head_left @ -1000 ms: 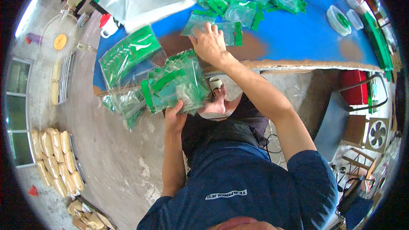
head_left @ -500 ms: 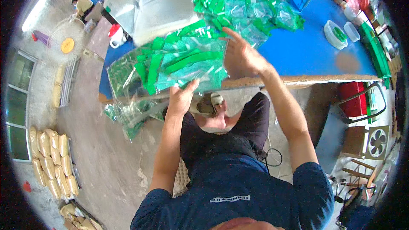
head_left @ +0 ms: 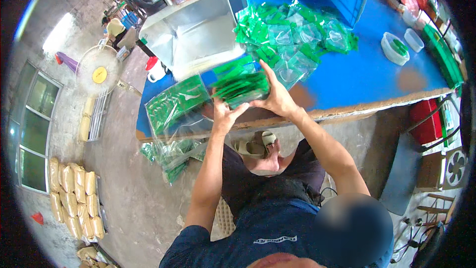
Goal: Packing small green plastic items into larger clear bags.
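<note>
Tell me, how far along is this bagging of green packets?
Partly done, it seems. One clear bag already full of green packets lies on the blue table, and more filled bags hang below its edge. In hand: the left hand and right hand squeeze a stack of packets together. Left: a large loose pile of packets behind the hands looks unsorted.

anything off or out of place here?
Yes: a clear bag of green packets hangs off the blue table's near-left edge, sagging toward the floor. Both hands, left hand and right hand, grip a separate stack of packets.
</note>
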